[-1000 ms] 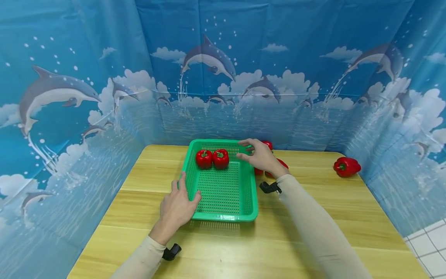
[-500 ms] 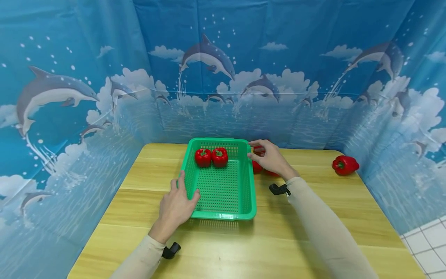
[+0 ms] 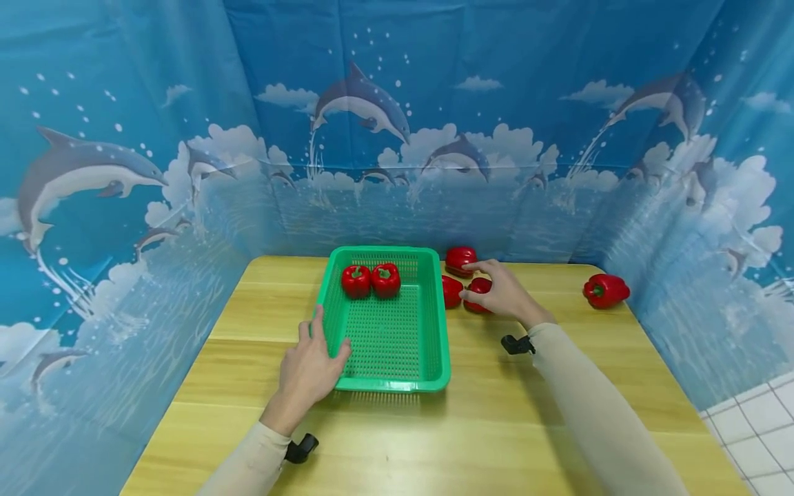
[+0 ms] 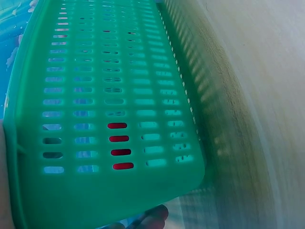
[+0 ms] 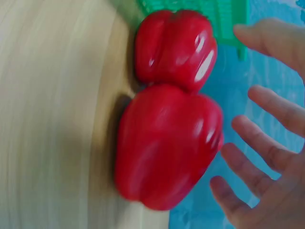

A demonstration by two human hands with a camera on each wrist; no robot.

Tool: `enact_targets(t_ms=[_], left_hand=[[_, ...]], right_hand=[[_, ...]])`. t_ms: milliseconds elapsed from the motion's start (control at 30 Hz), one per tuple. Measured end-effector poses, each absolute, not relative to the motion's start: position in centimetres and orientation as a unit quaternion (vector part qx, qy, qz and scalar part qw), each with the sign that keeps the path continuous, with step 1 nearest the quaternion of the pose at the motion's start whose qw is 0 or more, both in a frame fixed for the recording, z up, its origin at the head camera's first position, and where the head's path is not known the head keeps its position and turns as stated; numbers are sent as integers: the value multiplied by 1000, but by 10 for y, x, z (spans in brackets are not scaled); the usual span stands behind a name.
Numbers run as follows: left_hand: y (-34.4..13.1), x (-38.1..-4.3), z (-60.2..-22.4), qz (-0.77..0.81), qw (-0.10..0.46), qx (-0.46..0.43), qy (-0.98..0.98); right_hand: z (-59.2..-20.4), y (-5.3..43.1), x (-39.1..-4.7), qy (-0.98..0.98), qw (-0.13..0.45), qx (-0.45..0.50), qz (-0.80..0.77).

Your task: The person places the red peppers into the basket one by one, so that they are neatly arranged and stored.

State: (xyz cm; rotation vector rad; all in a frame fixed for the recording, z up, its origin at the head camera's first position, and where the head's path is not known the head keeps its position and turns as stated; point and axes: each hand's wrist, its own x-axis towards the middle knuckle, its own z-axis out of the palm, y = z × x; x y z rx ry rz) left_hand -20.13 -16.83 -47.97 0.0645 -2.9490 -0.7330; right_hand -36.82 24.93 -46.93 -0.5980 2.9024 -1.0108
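On my feed the right hand [image 3: 505, 296] is loosely spread, thumb well apart from the fingers, holding nothing. It hangs at the near pepper [image 5: 167, 148], a red one lying on the wooden table [image 3: 397, 441] to the right of the green basket [image 3: 397, 386]. The fingertips are right by its skin — I can't tell whether they touch. The second pepper [image 3: 451, 292] lies against it on the basket side, and the third pepper [image 3: 460, 260] sits just behind the pair, close to the curtain [image 3: 384, 213].

I have the left hand [image 3: 308, 366] at the basket's near left side — fingers straight and parted along the outside, thumb reaching in over the rim. The left wrist camera gives me mostly slotted wall up close, with red showing through some slots and fingertips at the bottom edge; how hard they press, I can't say.

Inside the basket, the left pepper [image 3: 356, 282] and the right pepper [image 3: 386, 280] stand side by side toward the far end, green stems up. Well apart from the others, the lone pepper [image 3: 606, 291] lies toward the table's right edge. I see pale sleeves [image 3: 595, 406] on both arms and a black device [image 3: 517, 344] at each wrist. The curtain is printed with dolphins and clouds, and white tiles [image 3: 757, 427] show at the lower right.
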Motion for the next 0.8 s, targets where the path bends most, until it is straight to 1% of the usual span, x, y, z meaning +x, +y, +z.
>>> enact_targets(t_ms=[167,400,800], left_hand=[[-169,-204,-481,-245,57,19,-968],[-168,-202,-480,-250,61,20,-966],[-167,-202,-483,-257,61,25,-964]], right_hand=[[-475,260,-375,933,16,-200,-300],[-485,272,-383,930,49,-199,-305],[-491,276,-396,923,79,-217,-307]])
